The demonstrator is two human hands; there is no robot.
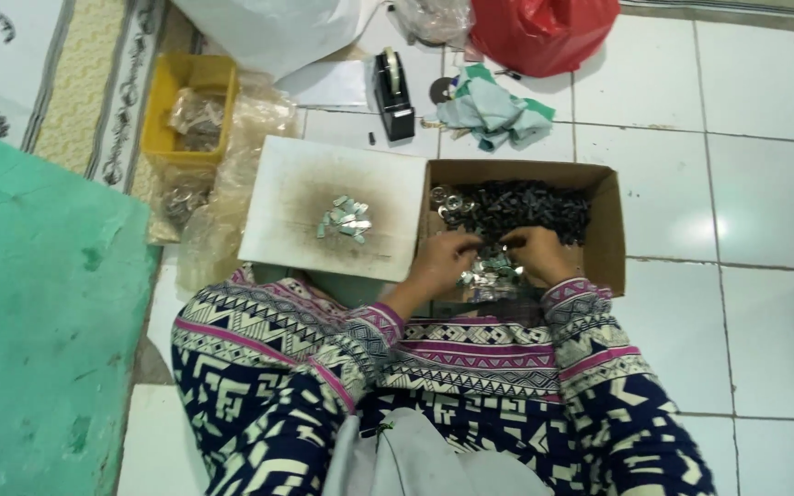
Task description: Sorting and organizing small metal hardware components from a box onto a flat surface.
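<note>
Cardboard box, centre of frame on the white tiled floor: dark small parts heaped inside. Small silvery pieces at its near edge are being fingered by the left hand and right hand, fingers curled (grip cannot be told). More silvery pieces are lying on the white board, left of the box.

Matt brown cardboard box, shiny metal pieces, glossy white floor tiles
</note>
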